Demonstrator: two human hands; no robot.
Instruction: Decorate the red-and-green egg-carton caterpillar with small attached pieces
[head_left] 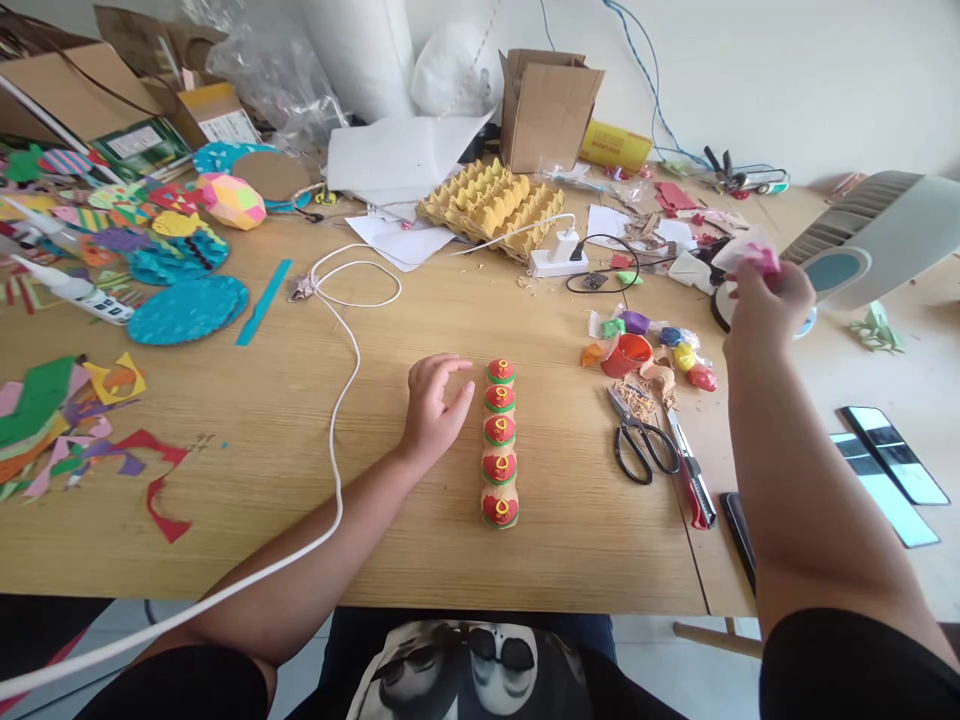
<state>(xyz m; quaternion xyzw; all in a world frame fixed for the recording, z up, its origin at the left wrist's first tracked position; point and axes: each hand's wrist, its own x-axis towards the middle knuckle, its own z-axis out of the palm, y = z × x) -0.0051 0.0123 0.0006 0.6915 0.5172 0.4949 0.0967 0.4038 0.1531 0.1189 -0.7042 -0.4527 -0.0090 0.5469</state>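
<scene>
A row of several egg-carton cups (pixel 500 432) with red tops, yellow markings and green edges stretches across the table before me. Just left of its far end is my left hand (pixel 439 405), thumb and fingers apart, holding nothing. My right hand (pixel 772 295) is raised at the far right, closed on a pink lump in clear plastic (pixel 759 256). Below and left of it lie colourful wrapped lumps of clay (pixel 684 355) and a red cup (pixel 627 355). Black-handled scissors (pixel 643 440) and a red utility knife (pixel 691 475) rest nearer to me.
A white cable (pixel 355 350) loops across the table past my left arm. Yellow egg cartons (pixel 495 205) and a power strip (pixel 556 260) sit at the back. Paper scraps (pixel 45 410) and blue discs (pixel 184 310) lie left; a fan (pixel 870 240) and phones (pixel 896 455) are right.
</scene>
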